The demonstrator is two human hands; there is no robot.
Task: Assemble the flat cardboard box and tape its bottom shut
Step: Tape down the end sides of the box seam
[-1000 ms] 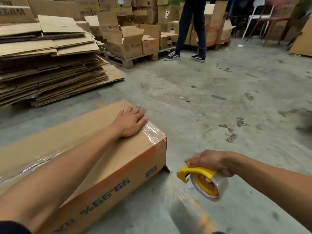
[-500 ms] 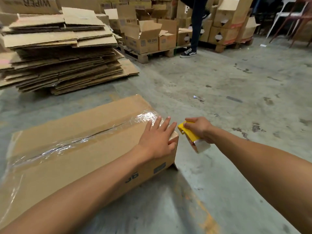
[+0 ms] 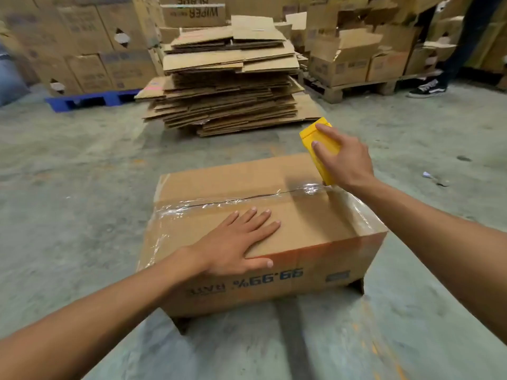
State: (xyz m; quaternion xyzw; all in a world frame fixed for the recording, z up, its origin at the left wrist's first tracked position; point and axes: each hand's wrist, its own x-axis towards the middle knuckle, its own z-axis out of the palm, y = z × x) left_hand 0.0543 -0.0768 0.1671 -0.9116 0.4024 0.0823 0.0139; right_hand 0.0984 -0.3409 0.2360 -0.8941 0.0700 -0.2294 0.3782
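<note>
A brown cardboard box (image 3: pixel 310 223) stands upside down on the concrete floor, blue print on its near side. Clear tape (image 3: pixel 219 204) runs along the seam between its closed flaps and wraps over the left and right ends. My left hand (image 3: pixel 241 239) lies flat on the near flap, thumb hooked over the front edge. My right hand (image 3: pixel 343 160) grips a yellow tape dispenser (image 3: pixel 321 144) whose lower end touches the tape at the right end of the seam.
A tall stack of flattened cardboard (image 3: pixel 227 78) lies just beyond the box. Behind it are stacked cartons, a blue pallet (image 3: pixel 90 100) at left and a wooden pallet (image 3: pixel 359 87) with open boxes at right. A person's leg and shoe (image 3: pixel 428 89) stand far right.
My view has swung round so the box faces me broadside. My right hand brought the dispenser from beside the box up onto the right end of the seam. My left hand slid along the flap.
</note>
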